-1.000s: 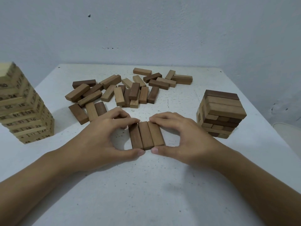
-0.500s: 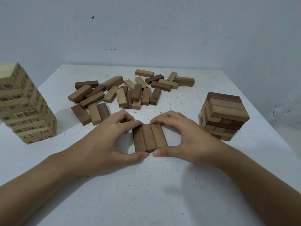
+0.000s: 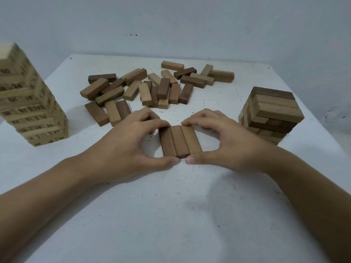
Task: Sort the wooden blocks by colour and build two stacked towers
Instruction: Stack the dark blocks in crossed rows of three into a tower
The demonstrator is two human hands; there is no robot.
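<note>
Brown three-block row [image 3: 179, 141] lies between left hand [image 3: 123, 147] and right hand [image 3: 233, 147], each grip pinching its ends.

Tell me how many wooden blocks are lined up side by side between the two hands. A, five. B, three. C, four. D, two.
B: three blocks lie flush side by side on the table, with the left hand and the right hand each pinching the row's ends between thumb and forefinger.
</note>
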